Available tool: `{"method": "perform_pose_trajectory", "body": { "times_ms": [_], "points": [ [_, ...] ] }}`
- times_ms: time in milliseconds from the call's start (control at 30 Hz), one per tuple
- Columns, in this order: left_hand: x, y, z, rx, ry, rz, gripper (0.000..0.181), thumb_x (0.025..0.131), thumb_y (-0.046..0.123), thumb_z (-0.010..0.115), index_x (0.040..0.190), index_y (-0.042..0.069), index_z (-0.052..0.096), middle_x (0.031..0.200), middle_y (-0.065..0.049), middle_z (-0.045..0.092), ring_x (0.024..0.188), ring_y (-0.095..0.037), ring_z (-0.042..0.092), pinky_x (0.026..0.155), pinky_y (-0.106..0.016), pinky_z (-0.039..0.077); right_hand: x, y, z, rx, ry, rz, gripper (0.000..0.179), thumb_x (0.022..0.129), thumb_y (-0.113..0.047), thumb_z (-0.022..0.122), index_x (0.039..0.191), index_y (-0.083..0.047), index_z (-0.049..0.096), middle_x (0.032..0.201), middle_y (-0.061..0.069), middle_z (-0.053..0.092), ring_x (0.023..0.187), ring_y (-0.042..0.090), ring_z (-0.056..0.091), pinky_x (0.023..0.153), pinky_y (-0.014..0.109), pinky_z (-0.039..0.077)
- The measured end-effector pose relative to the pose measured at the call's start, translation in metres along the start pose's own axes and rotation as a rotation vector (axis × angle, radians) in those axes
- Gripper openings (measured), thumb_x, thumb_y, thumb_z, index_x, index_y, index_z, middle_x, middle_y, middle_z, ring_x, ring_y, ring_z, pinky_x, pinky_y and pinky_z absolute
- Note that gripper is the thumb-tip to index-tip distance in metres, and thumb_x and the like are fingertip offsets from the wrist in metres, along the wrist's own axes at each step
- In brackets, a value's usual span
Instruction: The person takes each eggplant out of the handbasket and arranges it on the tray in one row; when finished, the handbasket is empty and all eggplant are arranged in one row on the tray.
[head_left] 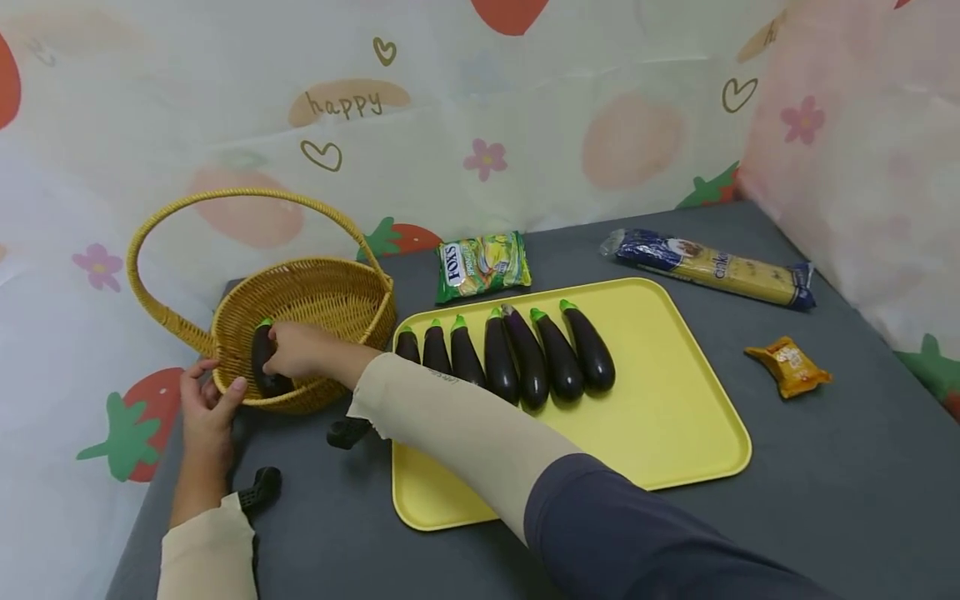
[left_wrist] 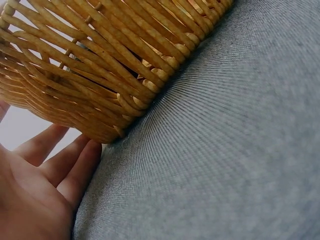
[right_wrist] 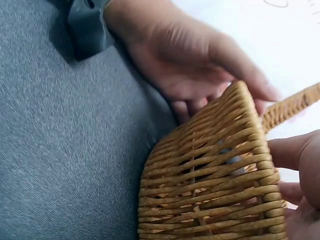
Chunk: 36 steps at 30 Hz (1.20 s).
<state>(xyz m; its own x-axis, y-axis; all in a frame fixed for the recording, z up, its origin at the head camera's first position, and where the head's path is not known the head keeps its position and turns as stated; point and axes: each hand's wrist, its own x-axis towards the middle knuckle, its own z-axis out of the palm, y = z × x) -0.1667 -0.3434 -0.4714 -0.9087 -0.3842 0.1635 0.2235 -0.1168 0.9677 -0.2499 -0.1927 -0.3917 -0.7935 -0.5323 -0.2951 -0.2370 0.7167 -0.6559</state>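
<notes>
Inside the wicker basket (head_left: 345,292), at its left front, my right hand (head_left: 300,350) holds a dark eggplant (head_left: 262,354) with a green stem end. Against the basket's left outer side rests my left hand (head_left: 206,412), near the base of the handle. Its fingers look extended in the left wrist view, touching the lower weave. Several more eggplants (head_left: 528,358) lie in a row on a yellow tray (head_left: 675,417), the leftmost ones partly covered by my right sleeve. In the right wrist view, the basket wall (right_wrist: 215,175) hides the eggplant.
Behind the tray lies a green FOX'S candy bag (head_left: 483,265). A long pasta pack (head_left: 712,267) is at the back right, with a small orange packet (head_left: 789,367) nearer me. A patterned curtain (head_left: 480,108) rises behind the grey tabletop (head_left: 337,517).
</notes>
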Motion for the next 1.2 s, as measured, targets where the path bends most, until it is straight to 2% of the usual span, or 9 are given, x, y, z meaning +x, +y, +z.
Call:
{"method": "perform_pose_trajectory", "body": {
  "times_ms": [133, 233, 333, 400, 533, 633, 867, 967, 1200],
  "points": [
    [-0.003, 0.002, -0.004, -0.002, 0.014, 0.010, 0.038, 0.093, -0.007, 0.054, 0.124, 0.013, 0.043, 0.115, -0.010, 0.059, 0.100, -0.016, 0.056, 0.079, -0.020, 0.045, 0.006, -0.006, 0.006, 0.023, -0.050, -0.007, 0.032, 0.095, -0.026, 0.064, 0.125, -0.016, 0.058, 0.108, -0.006, 0.061, 0.086, 0.007, 0.057, 0.068, 0.021, 0.043],
    [-0.005, 0.002, -0.004, -0.001, 0.016, -0.003, 0.038, 0.094, -0.007, 0.054, 0.124, 0.013, 0.042, 0.115, -0.010, 0.059, 0.100, -0.015, 0.057, 0.078, -0.019, 0.046, 0.007, -0.003, 0.010, 0.143, -0.088, -0.012, 0.011, 0.095, -0.015, 0.064, 0.104, -0.012, 0.059, 0.089, 0.001, 0.057, 0.074, 0.015, 0.054, 0.062, 0.026, 0.041],
    [-0.006, 0.001, -0.003, 0.000, 0.016, -0.015, 0.038, 0.094, -0.006, 0.054, 0.124, 0.014, 0.042, 0.116, -0.009, 0.059, 0.101, -0.015, 0.057, 0.078, -0.019, 0.046, 0.008, 0.000, 0.013, 0.283, -0.118, -0.009, 0.007, 0.095, -0.008, 0.063, 0.096, -0.009, 0.057, 0.085, 0.003, 0.053, 0.072, 0.018, 0.051, 0.063, 0.029, 0.041],
    [-0.006, 0.001, -0.003, 0.013, 0.026, -0.019, 0.038, 0.095, -0.005, 0.055, 0.124, 0.015, 0.042, 0.118, -0.009, 0.058, 0.102, -0.015, 0.056, 0.078, -0.018, 0.046, 0.009, 0.001, 0.013, 0.338, -0.142, -0.009, 0.006, 0.095, -0.008, 0.063, 0.098, -0.007, 0.058, 0.087, 0.005, 0.053, 0.073, 0.019, 0.050, 0.064, 0.032, 0.042],
    [-0.005, 0.002, -0.003, 0.035, 0.029, -0.019, 0.038, 0.095, -0.002, 0.056, 0.124, 0.016, 0.041, 0.119, -0.006, 0.057, 0.104, -0.014, 0.055, 0.079, -0.018, 0.045, 0.011, 0.001, 0.010, 0.433, -0.169, 0.052, 0.032, 0.095, -0.015, 0.065, 0.124, -0.008, 0.056, 0.107, 0.000, 0.058, 0.088, 0.016, 0.057, 0.072, 0.033, 0.049],
    [-0.003, 0.002, -0.003, 0.029, 0.008, -0.010, 0.038, 0.095, -0.003, 0.056, 0.124, 0.016, 0.041, 0.117, -0.006, 0.058, 0.103, -0.013, 0.056, 0.079, -0.018, 0.045, 0.013, 0.001, 0.008, 0.517, -0.183, 0.092, 0.040, 0.095, -0.014, 0.065, 0.132, -0.010, 0.051, 0.114, 0.001, 0.058, 0.097, 0.018, 0.061, 0.077, 0.035, 0.052],
    [0.000, 0.006, -0.004, 0.036, -0.016, 0.016, 0.038, 0.094, -0.006, 0.055, 0.124, 0.014, 0.041, 0.110, -0.005, 0.062, 0.095, -0.010, 0.059, 0.077, -0.018, 0.046, 0.011, -0.002, 0.011, 0.470, -0.201, -0.027, 0.010, 0.094, -0.007, 0.064, 0.103, -0.004, 0.059, 0.090, 0.002, 0.055, 0.076, 0.016, 0.054, 0.067, 0.031, 0.049],
    [0.001, 0.007, -0.005, 0.048, -0.029, 0.018, 0.039, 0.094, -0.005, 0.056, 0.124, 0.014, 0.041, 0.111, -0.004, 0.061, 0.096, -0.009, 0.059, 0.078, -0.018, 0.046, 0.010, -0.002, 0.010, 0.495, -0.179, -0.020, 0.008, 0.093, -0.008, 0.066, 0.095, 0.000, 0.063, 0.080, 0.004, 0.053, 0.066, 0.015, 0.050, 0.063, 0.030, 0.046],
    [0.003, 0.007, -0.006, 0.089, -0.069, 0.021, 0.040, 0.094, -0.003, 0.056, 0.125, 0.015, 0.038, 0.115, -0.004, 0.059, 0.098, -0.010, 0.059, 0.078, -0.017, 0.046, 0.004, 0.004, -0.006, 0.583, -0.175, 0.070, 0.038, 0.085, -0.006, 0.073, 0.119, -0.003, 0.057, 0.099, 0.006, 0.056, 0.084, 0.020, 0.060, 0.071, 0.038, 0.053]
  ]
}}
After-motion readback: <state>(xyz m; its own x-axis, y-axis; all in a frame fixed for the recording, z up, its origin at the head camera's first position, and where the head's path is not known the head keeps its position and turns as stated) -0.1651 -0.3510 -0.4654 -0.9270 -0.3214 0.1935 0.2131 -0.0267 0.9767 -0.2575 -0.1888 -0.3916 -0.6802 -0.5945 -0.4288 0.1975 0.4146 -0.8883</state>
